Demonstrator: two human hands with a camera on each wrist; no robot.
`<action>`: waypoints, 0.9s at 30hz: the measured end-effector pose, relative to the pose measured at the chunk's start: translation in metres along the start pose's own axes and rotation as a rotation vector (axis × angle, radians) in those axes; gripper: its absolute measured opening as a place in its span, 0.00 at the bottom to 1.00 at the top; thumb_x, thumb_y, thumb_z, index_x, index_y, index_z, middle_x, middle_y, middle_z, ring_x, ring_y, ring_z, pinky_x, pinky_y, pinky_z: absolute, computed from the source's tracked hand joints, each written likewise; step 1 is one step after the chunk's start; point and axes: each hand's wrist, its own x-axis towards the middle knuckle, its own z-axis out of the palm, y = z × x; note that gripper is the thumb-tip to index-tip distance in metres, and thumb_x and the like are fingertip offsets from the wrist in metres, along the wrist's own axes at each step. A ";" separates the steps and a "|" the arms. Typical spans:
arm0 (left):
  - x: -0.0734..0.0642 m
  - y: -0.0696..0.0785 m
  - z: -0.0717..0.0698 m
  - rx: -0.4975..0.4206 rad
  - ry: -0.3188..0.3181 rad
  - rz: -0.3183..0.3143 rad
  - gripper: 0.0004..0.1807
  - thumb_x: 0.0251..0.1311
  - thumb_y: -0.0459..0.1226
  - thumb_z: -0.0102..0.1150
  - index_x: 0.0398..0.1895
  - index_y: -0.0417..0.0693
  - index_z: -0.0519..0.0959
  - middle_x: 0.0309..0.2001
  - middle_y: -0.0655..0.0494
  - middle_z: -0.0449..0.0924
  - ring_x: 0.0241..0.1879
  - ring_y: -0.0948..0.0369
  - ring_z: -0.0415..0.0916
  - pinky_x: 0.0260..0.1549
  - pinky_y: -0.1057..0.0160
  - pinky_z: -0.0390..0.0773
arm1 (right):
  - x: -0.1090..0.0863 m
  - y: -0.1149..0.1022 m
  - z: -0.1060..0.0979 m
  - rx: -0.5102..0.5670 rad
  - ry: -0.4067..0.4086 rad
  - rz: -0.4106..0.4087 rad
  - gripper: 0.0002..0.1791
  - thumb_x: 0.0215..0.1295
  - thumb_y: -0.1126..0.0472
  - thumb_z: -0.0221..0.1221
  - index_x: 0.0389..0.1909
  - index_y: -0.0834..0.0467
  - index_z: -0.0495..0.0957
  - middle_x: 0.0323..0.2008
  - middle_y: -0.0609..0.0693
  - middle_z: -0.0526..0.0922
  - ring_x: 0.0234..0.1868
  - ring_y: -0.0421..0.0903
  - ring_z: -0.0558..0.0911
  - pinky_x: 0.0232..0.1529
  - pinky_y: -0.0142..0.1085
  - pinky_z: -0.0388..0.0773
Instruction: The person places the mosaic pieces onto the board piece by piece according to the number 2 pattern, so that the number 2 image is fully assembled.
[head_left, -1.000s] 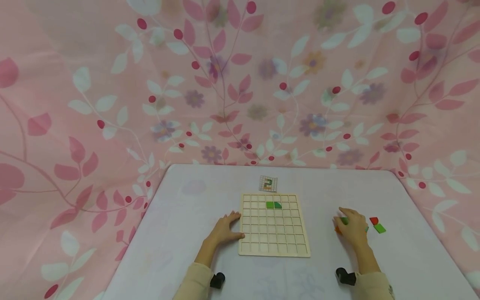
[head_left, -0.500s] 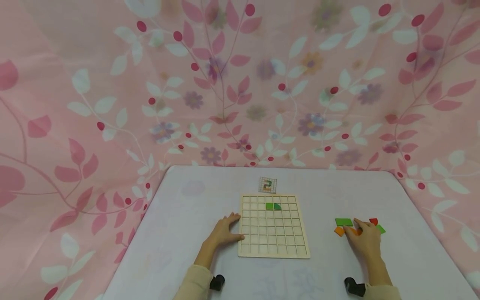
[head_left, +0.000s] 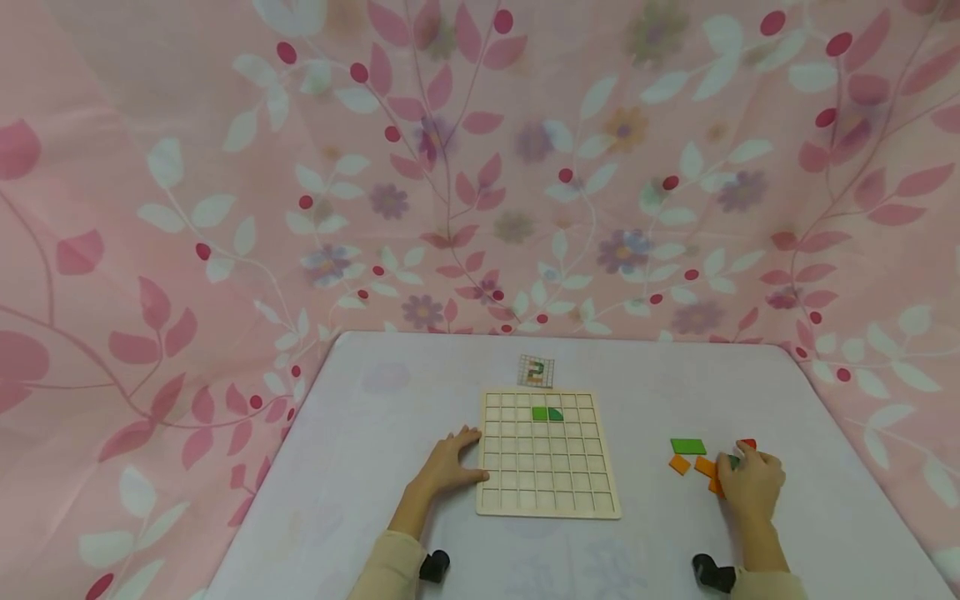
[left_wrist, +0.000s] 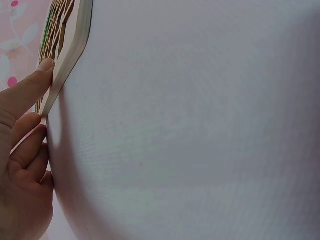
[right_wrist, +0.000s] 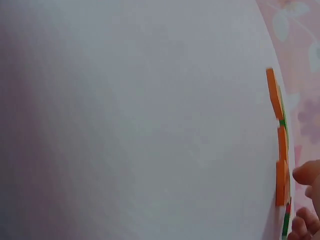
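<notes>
In the head view a square wooden grid board (head_left: 547,467) lies mid-table, with a light green square (head_left: 540,414) and a dark green quarter-round piece (head_left: 556,414) set in its cells. My left hand (head_left: 448,463) rests at its left edge, thumb and fingers spread; the thumb (left_wrist: 37,82) touches the rim in the left wrist view. My right hand (head_left: 753,483) is over the loose pieces on the right, thumb and fingers apart around a dark green piece (head_left: 734,461). From the right wrist, the thumb (right_wrist: 306,173) shows just above an orange piece (right_wrist: 281,184).
Beside the right hand lie a green parallelogram (head_left: 688,447), an orange square (head_left: 679,464), more orange pieces (head_left: 704,466) and a red piece (head_left: 747,443). A small grid card (head_left: 536,371) with a coloured figure lies behind the board. Floral cloth (head_left: 480,167) hangs beyond the table.
My right hand has moved right across the loose pieces, uncovering the green parallelogram and orange pieces and now covering the light green piece at the right. The left hand stays at the board.
</notes>
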 end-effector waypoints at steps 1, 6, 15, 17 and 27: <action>0.000 0.000 0.000 -0.001 0.000 0.000 0.41 0.43 0.44 0.73 0.62 0.37 0.70 0.64 0.40 0.67 0.66 0.41 0.58 0.63 0.36 0.54 | 0.002 0.002 -0.002 -0.014 -0.011 0.051 0.25 0.60 0.63 0.53 0.54 0.76 0.68 0.50 0.80 0.62 0.54 0.75 0.60 0.52 0.62 0.58; -0.001 0.000 0.000 0.007 -0.005 0.002 0.41 0.43 0.45 0.73 0.61 0.36 0.70 0.64 0.40 0.67 0.66 0.42 0.59 0.63 0.37 0.55 | 0.015 0.012 -0.015 -0.057 -0.124 0.228 0.29 0.63 0.58 0.47 0.59 0.77 0.62 0.53 0.79 0.60 0.57 0.73 0.57 0.58 0.61 0.55; 0.001 0.001 -0.001 0.020 0.002 -0.010 0.40 0.44 0.44 0.73 0.62 0.37 0.70 0.64 0.39 0.67 0.66 0.39 0.57 0.62 0.35 0.54 | 0.028 0.019 -0.031 -0.031 -0.234 0.157 0.28 0.63 0.61 0.49 0.58 0.78 0.64 0.54 0.76 0.67 0.55 0.70 0.64 0.61 0.61 0.59; 0.002 0.002 -0.001 0.026 0.002 -0.005 0.41 0.44 0.44 0.73 0.62 0.37 0.70 0.64 0.39 0.67 0.65 0.38 0.58 0.62 0.35 0.54 | 0.029 0.020 -0.034 -0.016 -0.240 0.173 0.29 0.62 0.61 0.50 0.59 0.77 0.63 0.54 0.76 0.67 0.55 0.69 0.64 0.61 0.61 0.58; 0.000 0.001 0.000 0.014 -0.001 -0.011 0.41 0.43 0.44 0.73 0.62 0.37 0.70 0.63 0.38 0.66 0.65 0.35 0.57 0.62 0.35 0.54 | 0.017 0.033 -0.031 0.326 -0.042 0.266 0.26 0.59 0.66 0.59 0.57 0.76 0.69 0.19 0.16 0.65 0.20 0.13 0.67 0.27 0.10 0.67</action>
